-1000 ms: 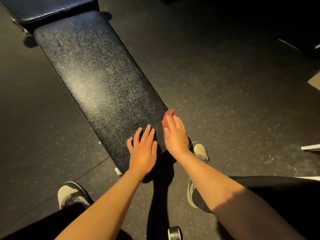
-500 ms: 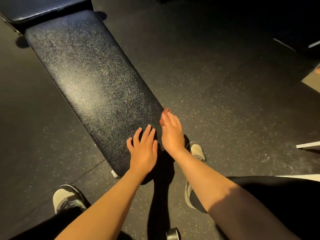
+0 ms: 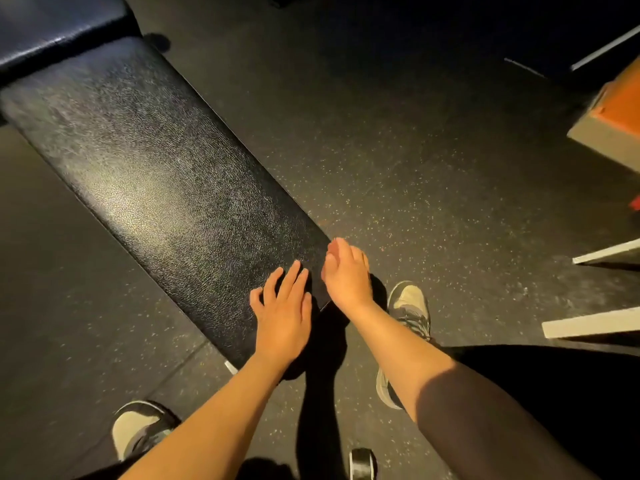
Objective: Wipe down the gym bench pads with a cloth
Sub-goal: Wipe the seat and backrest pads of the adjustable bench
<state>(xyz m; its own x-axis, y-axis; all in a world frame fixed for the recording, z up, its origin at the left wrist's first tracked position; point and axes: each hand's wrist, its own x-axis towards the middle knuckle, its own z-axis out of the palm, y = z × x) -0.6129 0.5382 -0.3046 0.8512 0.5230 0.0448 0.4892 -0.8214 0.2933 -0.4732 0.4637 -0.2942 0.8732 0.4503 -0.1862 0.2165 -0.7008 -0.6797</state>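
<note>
Head view looks down on a long black textured vinyl bench pad (image 3: 166, 188); its long axis runs diagonally from the upper left of the frame to the lower middle, and its near, narrow end points toward the person; its far end meets a 2nd smoother black cushion (image 3: 52, 26) at the top left corner.

Left hand (image 3: 282, 317) lies palm down on the near end of the long pad, fingers straight, slightly spread and pointing up the pad's length, gripping nothing.

Right hand (image 3: 346, 275) sits just beside it at the pad's right edge near the corner, seen from the back with its fingers reaching forward and down along the side; I cannot tell whether it is open or closed, nor whether it holds anything, since the palm side is hidden.

Dark speckled rubber floor (image 3: 415, 150) surrounds the bench; 2 grey and white trainers stand on it, the left shoe (image 3: 136, 426) at the bottom left and the right shoe (image 3: 408, 303) just right of the right wrist; an orange and grey box (image 3: 613, 116) stands at the right edge, well apart from the bench, with a pale flat bar (image 3: 588, 325) lower down on the same side; a small metal wheel (image 3: 360, 460) shows at the bottom edge.
</note>
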